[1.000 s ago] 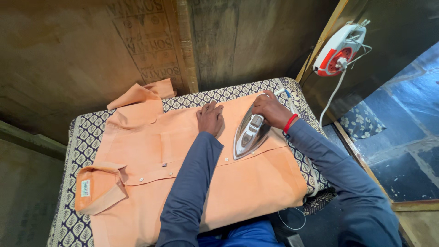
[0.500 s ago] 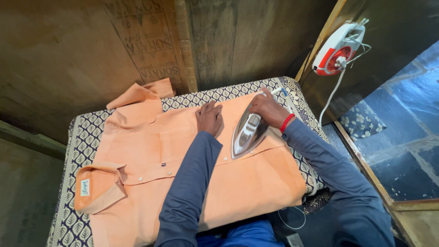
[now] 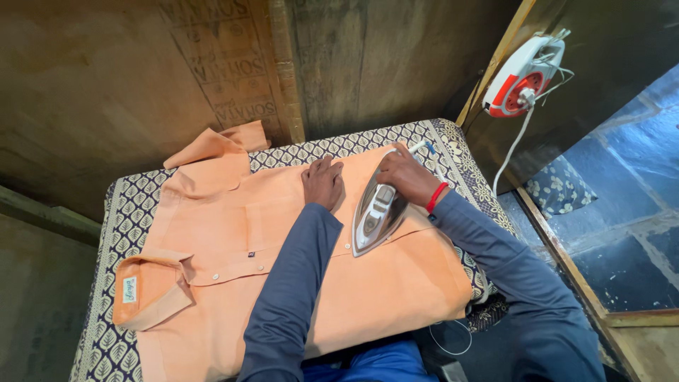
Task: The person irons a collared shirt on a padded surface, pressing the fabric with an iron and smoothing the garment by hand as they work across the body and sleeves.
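Right hand [image 3: 407, 177] has its fingers curled tight round the handle of the clothes iron [image 3: 378, 212], which is tipped up so its shiny soleplate shows. Just beside it, the left hand [image 3: 323, 182] lies flat, fingers spread, holding nothing, pressing the orange shirt [image 3: 233, 240]. The shirt lies under both hands on a leaf-patterned ironing pad [image 3: 120, 233]. Well off past the right-hand fingers, a red and white extension reel [image 3: 520, 78] hangs on the wall.
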